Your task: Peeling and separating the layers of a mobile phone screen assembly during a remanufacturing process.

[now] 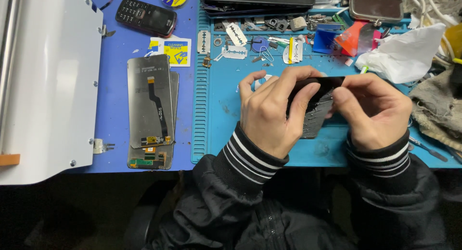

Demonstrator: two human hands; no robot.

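Both hands meet over the blue work mat (216,130), gripping a dark phone screen panel (317,93) tilted on edge above the mat's middle. The left hand (269,110) is closed on the panel's left end, fingers curled over its top edge and thumb out of sight behind. The right hand (373,113) is closed on the panel's right end, fingertips pressed to the upper edge. Both wrists wear black sleeves with white-striped cuffs.

Left of the mat, two display panels (150,103) lie stacked face down, flex cables showing, the lower one sticking out at the bottom. Beyond them, farther from the mat's left edge, sits a white machine housing (48,81). A dark keypad phone (146,17) rests above the stacked panels, with a yellow-and-blue wipe packet (174,51) between them, just beside the mat's upper left corner. Razor blades (236,36) and small metal parts lie scattered along the mat's far edge. A crumpled white tissue (406,53) sits at the mat's upper right, with a grey rag (438,110) near its right edge
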